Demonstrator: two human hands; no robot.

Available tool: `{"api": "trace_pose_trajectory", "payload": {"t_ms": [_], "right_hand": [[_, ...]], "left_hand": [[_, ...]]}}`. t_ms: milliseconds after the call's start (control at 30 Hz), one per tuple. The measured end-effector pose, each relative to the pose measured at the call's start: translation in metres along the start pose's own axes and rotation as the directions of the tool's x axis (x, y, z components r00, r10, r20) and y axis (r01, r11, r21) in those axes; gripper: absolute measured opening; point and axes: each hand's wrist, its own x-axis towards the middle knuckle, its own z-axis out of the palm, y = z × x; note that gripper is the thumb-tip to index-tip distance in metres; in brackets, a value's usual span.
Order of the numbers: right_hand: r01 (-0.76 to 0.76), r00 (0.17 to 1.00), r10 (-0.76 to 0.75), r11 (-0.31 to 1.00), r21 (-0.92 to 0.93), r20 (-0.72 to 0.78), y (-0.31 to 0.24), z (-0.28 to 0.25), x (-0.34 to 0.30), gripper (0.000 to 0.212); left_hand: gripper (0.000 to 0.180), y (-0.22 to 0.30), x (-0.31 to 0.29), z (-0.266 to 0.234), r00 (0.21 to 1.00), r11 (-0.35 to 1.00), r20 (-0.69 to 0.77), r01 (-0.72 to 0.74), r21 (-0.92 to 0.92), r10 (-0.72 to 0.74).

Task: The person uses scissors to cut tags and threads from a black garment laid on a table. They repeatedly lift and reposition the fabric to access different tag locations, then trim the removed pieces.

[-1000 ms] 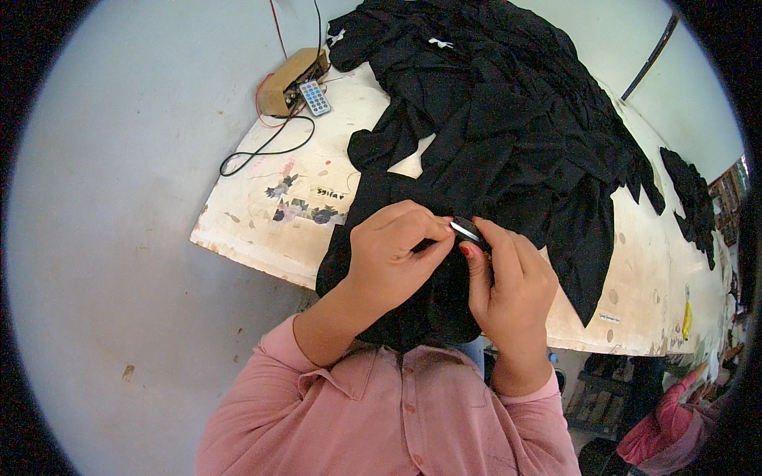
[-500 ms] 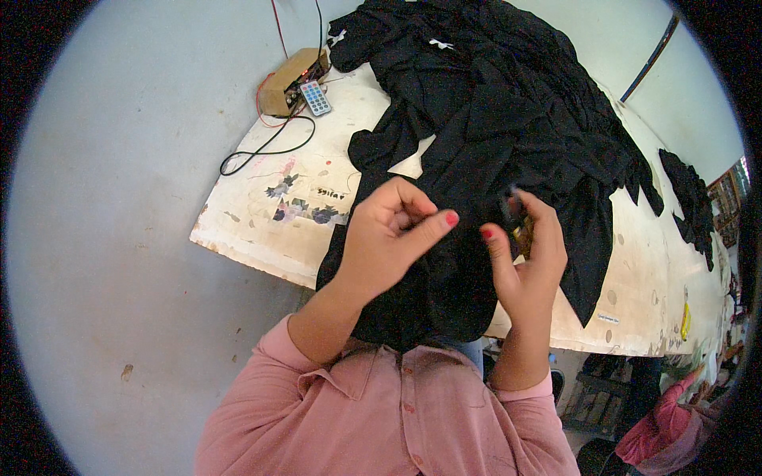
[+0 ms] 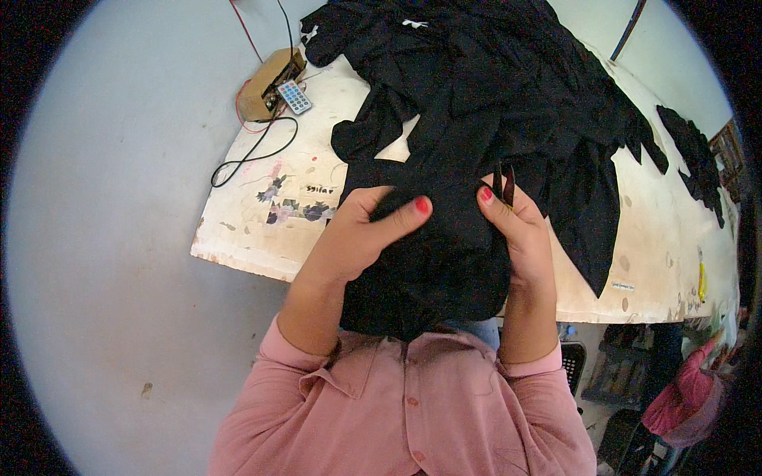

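Black fabric [image 3: 444,258] lies over the table's front edge and hangs toward my body. My left hand [image 3: 367,228] is closed on its left side, thumb on top and the fingers hidden under the cloth. On the other side my right hand [image 3: 524,226] pinches the same fabric between thumb and fingers. That hand also holds small thread snips [image 3: 506,184], their dark blades pointing away from me past the thumb. Farther back, the cloth runs into a large heap of black fabric [image 3: 468,87] with a few small white tags.
At the left of the worn white table [image 3: 238,238] sit a brown box [image 3: 255,94] with wires, a small remote [image 3: 294,97] and a looped black cable [image 3: 262,151]. More black cloth [image 3: 689,155] and a yellow tool [image 3: 702,279] lie right. A person in pink [image 3: 686,397] is at lower right.
Both hands were raised and apart from each other above the cloth; now they are lower and grip the black fabric. The snips are still in my right hand. The view has shifted slightly.
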Motion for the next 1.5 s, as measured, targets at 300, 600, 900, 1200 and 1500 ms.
{"api": "trace_pose_trajectory", "payload": {"t_ms": [300, 600, 900, 1200, 1500], "right_hand": [[0.600, 0.692, -0.690, 0.385, -0.702, 0.213, -0.005, 0.011, -0.012, 0.029], [0.441, 0.830, -0.480, 0.877, 0.191, 0.285, 0.003, -0.022, -0.007, 0.020], [0.722, 0.673, -0.605, 0.412, -0.556, 0.425, 0.001, 0.009, 0.001, 0.024], [0.214, 0.912, -0.384, 0.747, -0.630, -0.146, 0.009, -0.049, -0.001, 0.035], [-0.187, 0.968, 0.220, 0.954, 0.236, -0.119, 0.022, -0.025, -0.006, 0.015]], "left_hand": [[0.033, -0.007, 0.012, 0.008, 0.996, 0.944, -0.059, 0.051, -0.325, -0.074], [0.033, -0.009, 0.016, 0.008, 0.994, 0.915, -0.073, 0.044, -0.402, -0.079], [0.039, -0.008, 0.013, 0.010, 0.997, 0.944, -0.019, 0.062, -0.325, -0.072], [0.039, -0.004, 0.012, 0.000, 0.994, 0.935, -0.114, -0.033, -0.354, -0.008], [0.035, -0.013, 0.016, -0.011, 0.989, 0.740, 0.142, 0.066, -0.670, 0.040]]}}
